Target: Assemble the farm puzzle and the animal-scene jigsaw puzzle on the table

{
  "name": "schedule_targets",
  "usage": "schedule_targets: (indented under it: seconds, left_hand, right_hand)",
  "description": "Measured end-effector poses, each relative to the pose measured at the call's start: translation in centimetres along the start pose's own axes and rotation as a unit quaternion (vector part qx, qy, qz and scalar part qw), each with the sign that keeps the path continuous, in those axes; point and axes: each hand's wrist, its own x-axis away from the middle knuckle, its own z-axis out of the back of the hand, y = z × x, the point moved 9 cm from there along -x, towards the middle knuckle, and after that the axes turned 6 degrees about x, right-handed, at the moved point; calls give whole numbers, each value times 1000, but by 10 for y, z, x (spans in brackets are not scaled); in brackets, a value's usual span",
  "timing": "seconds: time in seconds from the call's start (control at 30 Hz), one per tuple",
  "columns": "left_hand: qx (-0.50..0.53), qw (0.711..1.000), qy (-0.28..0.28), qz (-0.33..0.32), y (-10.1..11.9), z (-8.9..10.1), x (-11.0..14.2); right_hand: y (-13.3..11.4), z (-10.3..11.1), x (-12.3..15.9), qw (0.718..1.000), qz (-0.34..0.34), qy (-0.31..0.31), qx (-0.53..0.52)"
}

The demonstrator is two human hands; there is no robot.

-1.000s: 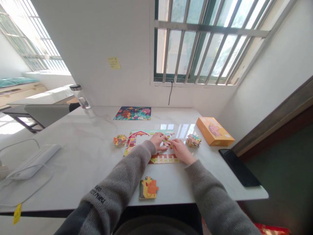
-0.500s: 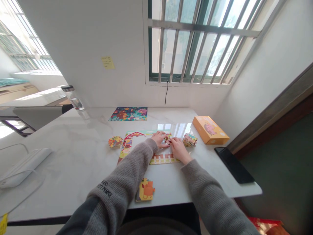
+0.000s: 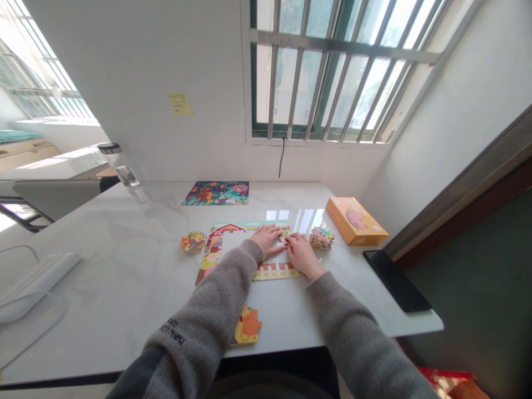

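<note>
A partly assembled jigsaw puzzle (image 3: 213, 249) lies on the white table, with a red barn at its upper left and a fence strip along its near edge. My left hand (image 3: 267, 241) rests on its upper right part, fingers stretched out and spread. Beside it, my right hand (image 3: 302, 256) has its fingertips pressed together on a puzzle piece (image 3: 284, 239) at the right side; the fingers partly hide the piece. To the right of that hand is a stack of puzzle pieces (image 3: 321, 238). My left forearm covers part of the puzzle's middle.
Another pile of pieces (image 3: 193, 242) sits left of the puzzle, and a yellow-orange stack (image 3: 248, 327) near the front edge. A dark colourful picture board (image 3: 216, 193), orange box (image 3: 358, 220), black phone (image 3: 397, 281) and clear bottle (image 3: 120, 166) also stand or lie around.
My left hand has shifted slightly left and its fingers lie flatter and more spread. My right hand stays at the right side of the puzzle. The view has moved slightly.
</note>
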Motion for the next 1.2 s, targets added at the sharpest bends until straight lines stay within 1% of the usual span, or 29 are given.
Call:
schedule_targets:
  seconds: [0.33,0.57,0.8,0.9,1.07,1.2]
  left_hand:
    - [5,1000,5,18,-2,2,3]
    - [7,1000,-3,20,-3,-1,3]
    - [5,1000,-4,17,-3,-1,4]
    - [3,1000,-3,20,-3,-1,4]
    - [-5,1000,-5,22,-3,-2,4]
    - [-4,1000,3,27,-3,-1,5]
  right_hand:
    - [4,-10,-1,1000,-11,-6,-3]
    - [1,-15,-11,1000,5,6,12]
    - [4,-19,-17,1000,8,-4,20]
    - [2,-19,-17,1000,30,0,10]
    - [2,-20,-7,994,98,-3,-39]
    - [13,-19,5,992,96,-25,-81]
